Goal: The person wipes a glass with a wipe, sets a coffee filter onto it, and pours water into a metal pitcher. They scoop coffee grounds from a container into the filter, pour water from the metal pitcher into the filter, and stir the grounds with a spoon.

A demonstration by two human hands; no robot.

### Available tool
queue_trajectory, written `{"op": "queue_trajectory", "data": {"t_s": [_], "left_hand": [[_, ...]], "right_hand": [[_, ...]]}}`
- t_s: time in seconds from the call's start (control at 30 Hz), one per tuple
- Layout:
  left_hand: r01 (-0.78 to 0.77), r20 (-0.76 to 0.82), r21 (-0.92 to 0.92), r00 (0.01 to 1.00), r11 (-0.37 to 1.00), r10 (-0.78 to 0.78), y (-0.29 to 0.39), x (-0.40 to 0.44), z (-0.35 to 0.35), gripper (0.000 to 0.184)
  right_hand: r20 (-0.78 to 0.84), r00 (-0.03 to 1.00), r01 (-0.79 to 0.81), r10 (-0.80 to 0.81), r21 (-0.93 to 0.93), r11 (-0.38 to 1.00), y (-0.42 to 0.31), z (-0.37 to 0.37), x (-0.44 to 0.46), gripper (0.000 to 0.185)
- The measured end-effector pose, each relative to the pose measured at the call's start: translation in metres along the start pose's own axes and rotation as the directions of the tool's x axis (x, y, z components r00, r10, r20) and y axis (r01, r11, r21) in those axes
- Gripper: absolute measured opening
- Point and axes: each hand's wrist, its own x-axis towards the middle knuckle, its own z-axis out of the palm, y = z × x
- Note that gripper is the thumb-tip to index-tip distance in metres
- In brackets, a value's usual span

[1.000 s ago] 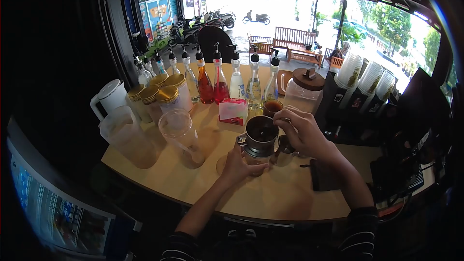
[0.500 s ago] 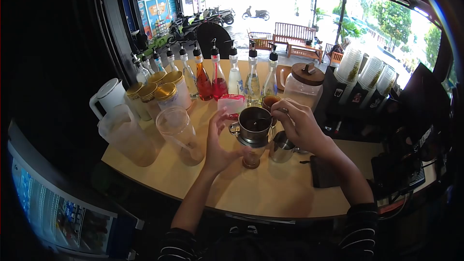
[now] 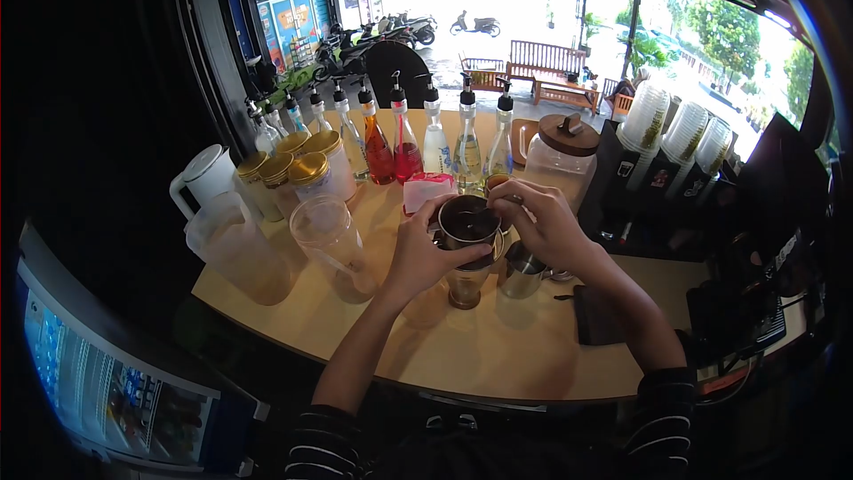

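A metal drip coffee filter (image 3: 468,221) sits on top of a clear glass (image 3: 465,287), with dark contents inside. My left hand (image 3: 428,247) is wrapped round the filter's left side, its thumb lying across the front. Pinched in my right hand (image 3: 540,218) is a thin spoon (image 3: 481,212), whose lower end reaches into the filter. Just right of the glass stands a small metal pitcher (image 3: 522,270). Behind the filter is a pink and white packet (image 3: 429,191), and a brown-filled glass is partly hidden by my right hand.
Pump-top syrup bottles (image 3: 406,147) line the back of the counter. Gold-lidded jars (image 3: 310,175), a plastic pitcher (image 3: 235,244) and a clear tall container (image 3: 330,244) stand left. A wooden-lidded jar (image 3: 563,147), stacked plastic cups (image 3: 646,116) and a dark cloth (image 3: 600,316) are right.
My left hand has moved in from beside the filter and closed round it. My right hand has shifted slightly left and down, with the spoon still in the filter.
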Motion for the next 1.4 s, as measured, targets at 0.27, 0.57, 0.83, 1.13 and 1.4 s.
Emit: {"op": "queue_trajectory", "data": {"t_s": [0.27, 0.57, 0.83, 1.13, 1.4], "left_hand": [[0.014, -0.007, 0.035, 1.0, 0.999, -0.013, -0.003, -0.001, 0.0, 0.075], [0.032, -0.003, 0.023, 0.999, 0.999, -0.032, -0.003, -0.001, 0.001, 0.076], [0.01, 0.004, 0.097, 1.0, 0.995, -0.011, -0.003, 0.001, -0.001, 0.083], [-0.079, -0.006, 0.063, 0.997, 0.995, 0.079, 0.007, 0.001, -0.004, 0.078], [-0.259, 0.015, 0.059, 0.966, 0.964, 0.258, 0.005, 0.005, -0.009, 0.078]], "right_hand": [[0.036, 0.998, -0.052, 0.052, 0.003, 0.999, -0.006, -0.003, 0.007, 0.012], [0.067, 0.993, -0.103, 0.101, 0.025, 0.994, -0.004, -0.006, 0.011, 0.012], [0.073, 0.995, -0.073, 0.069, 0.051, 0.996, -0.003, -0.007, 0.003, 0.014], [0.05, 0.999, 0.019, -0.018, -0.005, 1.0, -0.011, -0.009, 0.001, 0.013], [0.08, 0.996, -0.029, 0.023, 0.076, 0.997, -0.019, -0.011, -0.003, 0.012]]}}
